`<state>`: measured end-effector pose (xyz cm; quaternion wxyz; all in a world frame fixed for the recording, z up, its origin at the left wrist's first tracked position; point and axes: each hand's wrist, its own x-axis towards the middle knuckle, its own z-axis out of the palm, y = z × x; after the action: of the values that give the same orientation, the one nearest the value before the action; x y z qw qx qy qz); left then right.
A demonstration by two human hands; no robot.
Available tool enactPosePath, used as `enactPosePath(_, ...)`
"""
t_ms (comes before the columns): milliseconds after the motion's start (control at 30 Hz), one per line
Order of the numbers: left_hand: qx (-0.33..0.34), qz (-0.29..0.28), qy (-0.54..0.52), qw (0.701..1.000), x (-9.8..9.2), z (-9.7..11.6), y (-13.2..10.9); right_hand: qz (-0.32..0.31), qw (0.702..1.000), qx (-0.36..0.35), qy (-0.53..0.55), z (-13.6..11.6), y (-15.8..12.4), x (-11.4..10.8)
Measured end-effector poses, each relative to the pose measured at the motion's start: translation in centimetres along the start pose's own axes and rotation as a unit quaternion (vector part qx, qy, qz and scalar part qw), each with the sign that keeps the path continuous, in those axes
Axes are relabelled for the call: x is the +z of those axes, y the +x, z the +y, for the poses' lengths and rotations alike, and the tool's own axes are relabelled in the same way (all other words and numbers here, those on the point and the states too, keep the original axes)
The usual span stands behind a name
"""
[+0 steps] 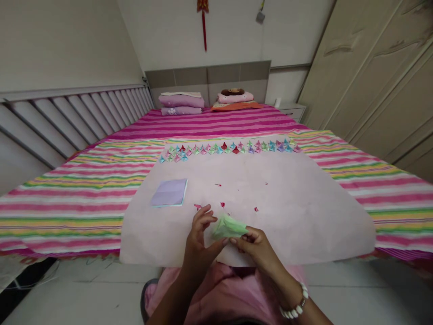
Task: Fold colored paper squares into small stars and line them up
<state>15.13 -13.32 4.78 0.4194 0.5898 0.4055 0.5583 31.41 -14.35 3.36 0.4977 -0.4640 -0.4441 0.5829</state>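
Observation:
A light green sheet of folded paper (227, 227) is held up over the near part of a pale board. My right hand (254, 242) pinches its right corner between thumb and fingers. On the other side my left hand (202, 237) has its fingers apart and curved, with the thumb near the paper's lower edge; whether the thumb touches it I cannot tell. To the left lies a stack of square paper (170, 192), lilac on top with a light blue edge showing below. Along the board's far edge sit rows of small folded paper pieces (216, 148) in several colours.
The pale board (287, 203) rests on a bed with a striped sheet (61, 185). Small red scraps (256, 209) lie scattered on the board. Folded bedding (182, 103) is piled by the headboard, and a slatted rail (101, 106) runs along the left.

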Motion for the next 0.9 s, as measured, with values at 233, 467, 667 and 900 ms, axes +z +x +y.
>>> enactPosePath(233,0.006,-0.017,0.008,1.000,0.16,0.33,-0.14,-0.004,1.000,-0.007,0.003,0.19,0.05,0.11)
enactPosePath(467,-0.023,-0.003,0.043,0.999,0.35,0.71,-0.27,-0.006,1.000,-0.009,0.001,0.17,0.01,0.16)
enactPosePath(667,-0.038,-0.028,0.018,0.999,0.40,0.48,-0.14,-0.007,1.000,-0.007,0.003,0.27,0.06,0.25)
enactPosePath(900,-0.162,-0.043,-0.052,0.985,0.66,1.02,0.24,-0.047,0.999,0.007,0.001,-0.25,-0.29,0.31)
